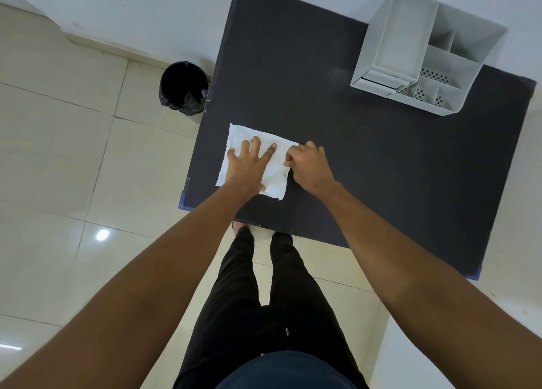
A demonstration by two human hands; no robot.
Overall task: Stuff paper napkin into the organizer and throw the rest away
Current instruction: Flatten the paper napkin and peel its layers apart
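A white paper napkin [238, 135] lies flat near the front left corner of the black table [352, 160]. My left hand [249, 162] presses down on it with fingers spread. My right hand [308, 165] pinches the napkin's right edge between thumb and fingers. The grey organizer [390, 39] stands at the table's far right corner, with one large compartment and several smaller ones; it looks empty inside. A black-lined trash bin [183, 88] sits on the floor just left of the table.
The table stands against a white wall at the back. Pale floor tiles [73, 154] surround the table on the left and front. My legs stand at the table's front edge.
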